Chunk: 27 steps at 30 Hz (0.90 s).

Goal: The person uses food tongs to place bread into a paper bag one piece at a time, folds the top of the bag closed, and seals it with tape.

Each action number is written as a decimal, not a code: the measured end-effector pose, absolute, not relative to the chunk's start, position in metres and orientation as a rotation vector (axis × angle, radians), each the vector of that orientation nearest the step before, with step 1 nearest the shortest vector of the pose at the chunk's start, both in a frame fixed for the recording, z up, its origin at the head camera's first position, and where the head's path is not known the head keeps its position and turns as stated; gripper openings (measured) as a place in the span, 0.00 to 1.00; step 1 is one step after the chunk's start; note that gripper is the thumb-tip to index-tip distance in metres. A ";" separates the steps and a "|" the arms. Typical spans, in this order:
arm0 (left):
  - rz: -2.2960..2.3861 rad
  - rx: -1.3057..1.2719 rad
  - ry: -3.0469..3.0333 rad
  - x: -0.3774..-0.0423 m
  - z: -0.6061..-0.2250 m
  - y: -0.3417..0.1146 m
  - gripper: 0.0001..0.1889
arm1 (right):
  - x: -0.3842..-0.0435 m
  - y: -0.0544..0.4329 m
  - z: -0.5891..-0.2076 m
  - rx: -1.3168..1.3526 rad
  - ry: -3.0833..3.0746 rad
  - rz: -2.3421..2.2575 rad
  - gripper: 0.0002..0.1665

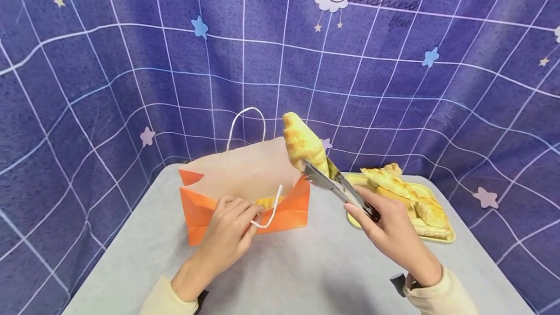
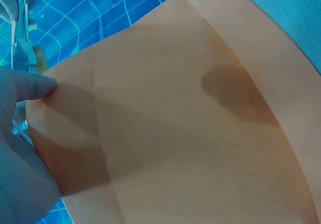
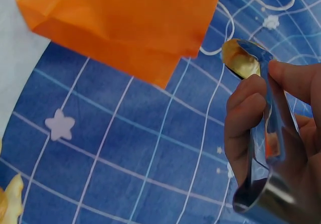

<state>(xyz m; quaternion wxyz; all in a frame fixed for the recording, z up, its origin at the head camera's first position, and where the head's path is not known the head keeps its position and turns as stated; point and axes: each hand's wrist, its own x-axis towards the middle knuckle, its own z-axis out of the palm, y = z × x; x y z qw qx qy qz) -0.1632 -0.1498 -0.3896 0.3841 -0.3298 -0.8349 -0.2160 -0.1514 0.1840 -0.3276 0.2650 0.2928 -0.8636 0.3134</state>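
Note:
My left hand [image 1: 229,227] grips the near rim of an orange paper bag [image 1: 286,218], which stands with its mouth spread. In the left wrist view, the thumb and fingers pinch the edge of the paper [image 2: 160,123]. A piece of bread [image 1: 266,202] shows partly inside the bag; the rest is hidden. To the right, my right hand [image 1: 393,222] holds metal tongs [image 1: 334,183]. Between the tongs' tips is a golden croissant-shaped bread [image 1: 304,142], raised above the bag's right side and tilted. The right wrist view shows fingers wrapped around the tongs [image 3: 271,113].
A yellow tray [image 1: 444,240] with several pieces of bread [image 1: 411,196] lies at the right of the grey table [image 1: 297,276]. White cord handles [image 1: 247,110] rise from the bag. A blue gridded curtain [image 1: 372,77] hangs behind and at both sides.

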 end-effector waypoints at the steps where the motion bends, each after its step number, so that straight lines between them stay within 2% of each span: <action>1: -0.551 -0.841 -2.127 -0.163 -0.390 -0.150 0.08 | -0.153 0.180 -0.326 0.807 -2.335 0.847 0.18; 27: -0.529 -0.848 -2.119 -0.163 -0.391 -0.151 0.10 | -0.172 0.142 -0.326 0.963 -2.343 0.770 0.20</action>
